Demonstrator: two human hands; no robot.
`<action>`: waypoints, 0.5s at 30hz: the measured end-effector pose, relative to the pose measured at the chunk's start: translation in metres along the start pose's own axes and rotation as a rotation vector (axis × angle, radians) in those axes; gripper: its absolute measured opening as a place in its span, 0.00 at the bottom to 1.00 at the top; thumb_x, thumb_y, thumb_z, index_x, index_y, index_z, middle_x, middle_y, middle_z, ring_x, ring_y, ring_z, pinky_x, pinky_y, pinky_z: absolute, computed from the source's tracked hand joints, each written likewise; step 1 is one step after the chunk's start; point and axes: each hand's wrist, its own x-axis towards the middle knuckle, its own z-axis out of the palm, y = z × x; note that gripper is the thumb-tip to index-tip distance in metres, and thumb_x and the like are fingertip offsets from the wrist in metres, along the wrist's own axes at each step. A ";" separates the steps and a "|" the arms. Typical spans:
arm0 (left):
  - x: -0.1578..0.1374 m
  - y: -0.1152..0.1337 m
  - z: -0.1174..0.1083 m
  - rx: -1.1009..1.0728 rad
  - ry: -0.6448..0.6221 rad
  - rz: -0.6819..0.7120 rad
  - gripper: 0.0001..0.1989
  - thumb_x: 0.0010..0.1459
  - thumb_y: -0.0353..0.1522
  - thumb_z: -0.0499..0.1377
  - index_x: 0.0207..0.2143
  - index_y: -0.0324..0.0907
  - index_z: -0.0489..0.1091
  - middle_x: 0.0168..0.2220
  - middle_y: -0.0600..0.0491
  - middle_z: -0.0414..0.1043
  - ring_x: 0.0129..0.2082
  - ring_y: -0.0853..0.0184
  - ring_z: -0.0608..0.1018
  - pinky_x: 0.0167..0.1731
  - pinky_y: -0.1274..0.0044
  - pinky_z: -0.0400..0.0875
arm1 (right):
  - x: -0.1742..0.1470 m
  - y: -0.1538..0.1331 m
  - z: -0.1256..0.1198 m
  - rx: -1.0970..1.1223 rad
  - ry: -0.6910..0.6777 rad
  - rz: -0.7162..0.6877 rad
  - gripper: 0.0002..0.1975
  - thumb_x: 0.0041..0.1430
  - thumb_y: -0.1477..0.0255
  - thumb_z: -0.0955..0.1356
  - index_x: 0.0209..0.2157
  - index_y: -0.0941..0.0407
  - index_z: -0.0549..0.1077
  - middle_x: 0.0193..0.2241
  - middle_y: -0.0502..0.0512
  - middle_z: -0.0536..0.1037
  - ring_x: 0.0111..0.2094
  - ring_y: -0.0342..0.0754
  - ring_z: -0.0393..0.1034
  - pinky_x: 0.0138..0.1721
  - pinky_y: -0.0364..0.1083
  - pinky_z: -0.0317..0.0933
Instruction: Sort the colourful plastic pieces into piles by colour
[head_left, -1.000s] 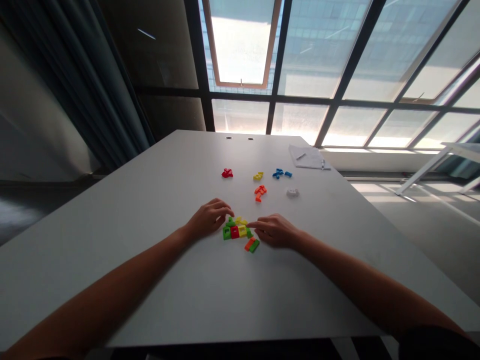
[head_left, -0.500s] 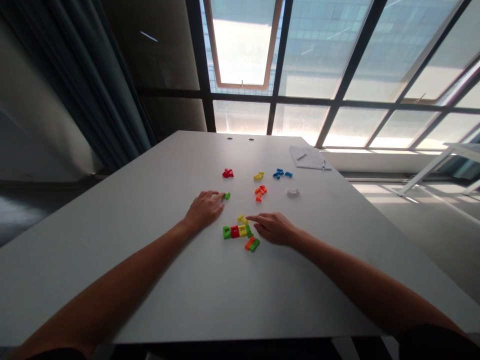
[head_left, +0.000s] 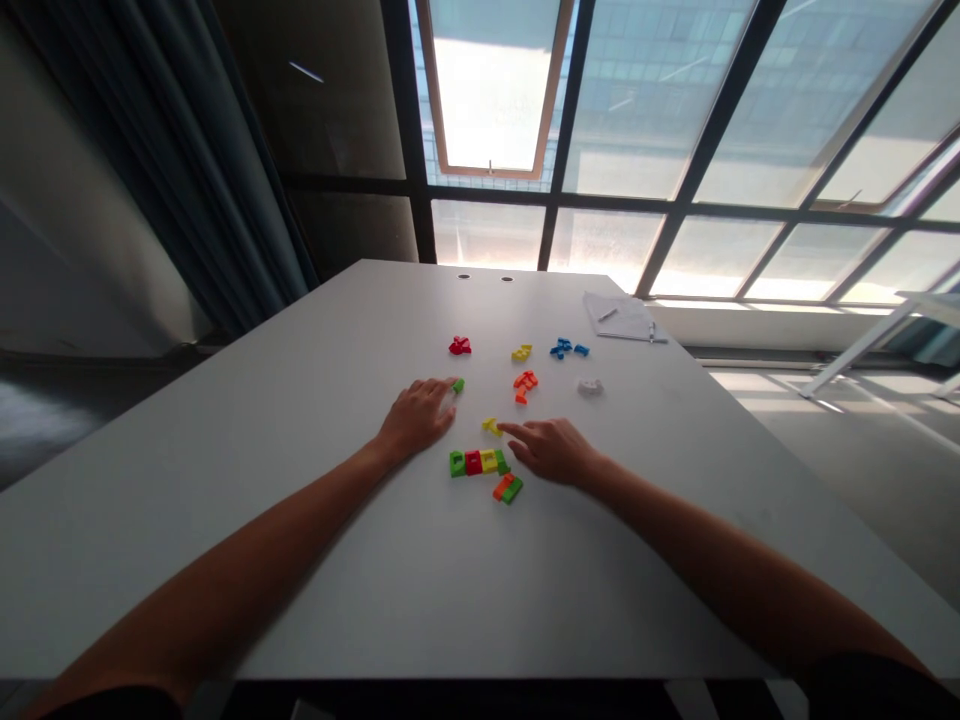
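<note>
My left hand (head_left: pixel 420 415) rests on the white table, fingers stretched out. Its fingertips touch a small green block (head_left: pixel 459 385), which they partly cover. My right hand (head_left: pixel 551 450) has its index finger extended, the tip against loose yellow blocks (head_left: pixel 491 426); the other fingers are curled beneath. Just nearer to me lies a joined row of blocks (head_left: pixel 472 463) in green, red and yellow, with a green piece at its right end. Beside that end, an orange and green pair (head_left: pixel 508 488) sits at a slant.
Farther off on the table (head_left: pixel 300 400) are red blocks (head_left: pixel 460 346), yellow blocks (head_left: pixel 521 353), blue blocks (head_left: pixel 561 348), orange blocks (head_left: pixel 525 380) and white blocks (head_left: pixel 590 386). Paper sheets (head_left: pixel 622 318) with pens lie at the far right edge.
The loose yellow blocks have shifted away from the joined row, with my right index finger at them. My left hand and the green block have moved slightly farther from me.
</note>
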 end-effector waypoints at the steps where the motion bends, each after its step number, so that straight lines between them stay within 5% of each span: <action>1: 0.000 0.000 0.000 -0.007 0.003 0.009 0.28 0.69 0.35 0.59 0.69 0.42 0.68 0.62 0.41 0.78 0.60 0.49 0.78 0.62 0.60 0.74 | 0.004 -0.001 -0.004 -0.045 -0.028 0.017 0.25 0.81 0.61 0.61 0.74 0.48 0.69 0.47 0.62 0.87 0.39 0.53 0.82 0.41 0.46 0.64; 5: 0.000 -0.001 0.001 -0.023 0.019 0.006 0.26 0.69 0.35 0.59 0.67 0.43 0.70 0.61 0.42 0.79 0.59 0.50 0.78 0.61 0.60 0.75 | 0.031 -0.005 -0.016 -0.185 -0.090 0.055 0.26 0.82 0.60 0.58 0.75 0.48 0.66 0.44 0.65 0.87 0.40 0.56 0.82 0.43 0.49 0.67; 9: -0.001 -0.002 0.000 -0.028 0.015 -0.001 0.23 0.69 0.35 0.59 0.65 0.44 0.72 0.59 0.42 0.79 0.58 0.51 0.79 0.61 0.61 0.75 | 0.070 0.001 -0.026 -0.237 -0.100 0.111 0.25 0.82 0.63 0.55 0.63 0.54 0.78 0.46 0.70 0.86 0.45 0.59 0.83 0.47 0.53 0.69; 15: -0.001 -0.003 0.001 -0.031 0.004 0.001 0.20 0.68 0.35 0.60 0.61 0.44 0.75 0.57 0.42 0.80 0.57 0.51 0.79 0.60 0.61 0.76 | 0.131 0.039 -0.045 -0.162 -0.228 0.322 0.22 0.78 0.68 0.60 0.56 0.58 0.83 0.56 0.74 0.83 0.56 0.63 0.79 0.51 0.54 0.71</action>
